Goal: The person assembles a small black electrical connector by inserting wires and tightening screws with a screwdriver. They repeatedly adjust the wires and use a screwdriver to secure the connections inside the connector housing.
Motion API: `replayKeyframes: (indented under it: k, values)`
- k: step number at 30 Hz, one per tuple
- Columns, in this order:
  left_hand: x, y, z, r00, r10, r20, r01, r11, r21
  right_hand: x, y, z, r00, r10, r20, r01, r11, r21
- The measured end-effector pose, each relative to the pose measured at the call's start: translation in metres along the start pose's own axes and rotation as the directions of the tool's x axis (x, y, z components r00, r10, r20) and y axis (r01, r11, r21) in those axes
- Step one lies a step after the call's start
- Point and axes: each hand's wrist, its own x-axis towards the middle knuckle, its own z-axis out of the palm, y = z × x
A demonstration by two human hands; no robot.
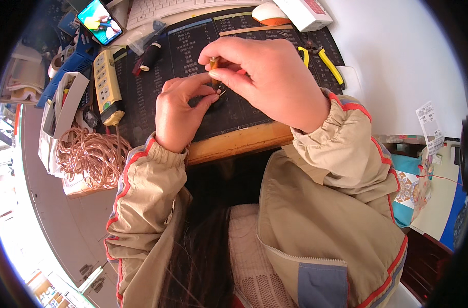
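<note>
Tool (214, 64) points lengthwise toward the left hand (180, 105).

I see through left fisheye of head-worn pair, pitched steeply down over wearer's own jacket (306, 205), which fills five o'clock, close by. Sleeves (146, 185) rise from seven and four. Left hand (177, 113) at ten, right hand (275, 77) at one: near range. Farther off, dark desk mat (188, 51) at twelve, keyboard (162, 10) cut off near eleven. Wide, round field; corners black.
</note>
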Motion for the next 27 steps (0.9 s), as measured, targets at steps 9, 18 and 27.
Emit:
replayKeyframes:
  k: [9,18,27]
  values:
    - [-0.006,-0.008,0.005,0.996,-0.083,-0.025,0.082,0.996,-0.04,0.0,0.008,0.006,1.0,-0.011,-0.009,0.012,1.0,0.024]
    - [-0.011,-0.009,0.005,0.99,-0.143,0.002,0.143,0.986,-0.083,-0.001,0.009,0.01,1.0,-0.01,-0.006,0.01,1.0,-0.002]
    - [-0.034,0.006,-0.006,0.96,-0.27,0.069,0.277,0.951,-0.135,-0.001,0.004,0.009,0.999,-0.006,0.044,0.006,1.0,-0.007]
